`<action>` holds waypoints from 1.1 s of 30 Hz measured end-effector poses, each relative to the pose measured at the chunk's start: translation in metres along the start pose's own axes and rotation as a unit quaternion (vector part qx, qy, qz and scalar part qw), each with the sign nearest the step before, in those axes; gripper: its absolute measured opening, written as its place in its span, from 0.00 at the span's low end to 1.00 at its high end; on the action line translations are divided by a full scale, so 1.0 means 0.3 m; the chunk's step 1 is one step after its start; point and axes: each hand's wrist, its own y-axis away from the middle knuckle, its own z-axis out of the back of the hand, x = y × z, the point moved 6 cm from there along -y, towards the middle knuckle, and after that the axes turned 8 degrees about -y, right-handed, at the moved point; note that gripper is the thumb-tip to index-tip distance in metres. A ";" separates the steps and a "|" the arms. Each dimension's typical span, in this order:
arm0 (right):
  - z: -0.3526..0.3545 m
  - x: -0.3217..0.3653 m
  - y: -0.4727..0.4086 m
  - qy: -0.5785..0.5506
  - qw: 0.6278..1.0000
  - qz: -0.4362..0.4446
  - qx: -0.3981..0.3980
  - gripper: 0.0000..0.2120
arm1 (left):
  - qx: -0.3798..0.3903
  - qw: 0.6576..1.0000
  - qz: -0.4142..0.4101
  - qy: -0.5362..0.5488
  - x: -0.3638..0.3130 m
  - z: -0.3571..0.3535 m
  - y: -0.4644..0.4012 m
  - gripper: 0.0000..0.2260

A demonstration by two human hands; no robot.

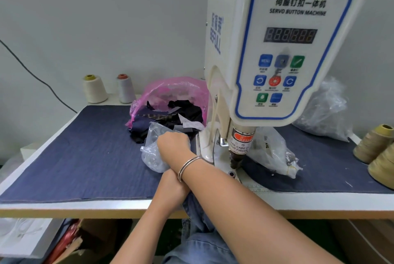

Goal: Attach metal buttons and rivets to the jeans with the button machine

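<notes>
At a denim-covered worktop (64,157), a person's arms cross in front of the servo button machine (283,50). The right hand (173,143) — silver bangle (188,167) on its wrist — reaches into a clear plastic bag (150,157); whether its fingers are apart or together cannot be told. The left hand (173,187) grips the jeans (198,221), which hang over the worktop's front edge.

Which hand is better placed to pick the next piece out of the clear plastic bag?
Right. The right hand reaches into the clear plastic bag, its fingers hidden there. The left hand lies under the right forearm at the table edge, on the jeans.
</notes>
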 end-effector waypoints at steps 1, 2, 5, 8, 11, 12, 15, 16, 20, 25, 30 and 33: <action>0.003 -0.001 -0.002 0.004 1.000 0.002 -0.004 0.13 | -0.002 1.000 -0.003 -0.010 0.000 0.000 0.000 0.10; 0.005 -0.001 -0.005 0.007 1.000 0.005 -0.008 0.13 | -0.006 1.000 -0.004 -0.023 0.001 0.000 0.000 0.13; 0.005 0.002 -0.011 0.018 1.000 0.012 -0.010 0.13 | -0.023 0.998 0.006 -0.066 0.003 0.006 -0.002 0.17; -0.002 0.004 -0.017 0.011 1.000 0.013 -0.015 0.13 | -0.018 0.997 0.005 -0.072 0.004 0.004 -0.004 0.17; -0.019 -0.014 -0.021 -0.016 1.000 -0.009 -0.010 0.12 | 0.015 1.000 -0.001 -0.021 -0.005 -0.008 0.002 0.12; -0.025 -0.023 -0.021 -0.030 0.999 -0.018 -0.009 0.11 | 0.020 1.000 -0.004 -0.008 -0.010 -0.010 0.005 0.09; -0.006 -0.040 -0.004 -0.082 0.995 -0.039 -0.030 0.09 | 0.031 0.999 -0.012 0.009 -0.009 -0.016 0.008 0.06; 0.015 -0.043 0.009 -0.100 0.993 -0.041 -0.049 0.08 | 0.036 0.999 -0.018 0.015 -0.007 -0.019 0.009 0.07; 0.123 -0.040 0.145 -0.282 0.950 -0.024 -0.132 0.08 | 0.026 0.998 -0.049 0.035 -0.012 -0.016 0.015 0.06; 0.183 -0.087 0.510 -0.507 0.838 -0.009 -0.199 0.05 | 0.018 0.995 -0.093 -0.029 -0.018 -0.014 0.018 0.06; 0.171 -0.307 0.708 -0.552 0.802 -0.076 -0.217 0.11 | 0.038 0.998 -0.050 0.028 0.017 -0.021 0.009 0.10; 0.151 -0.403 0.705 -0.541 0.804 -0.115 -0.220 0.10 | 0.040 0.998 -0.048 0.031 0.007 -0.024 0.018 0.07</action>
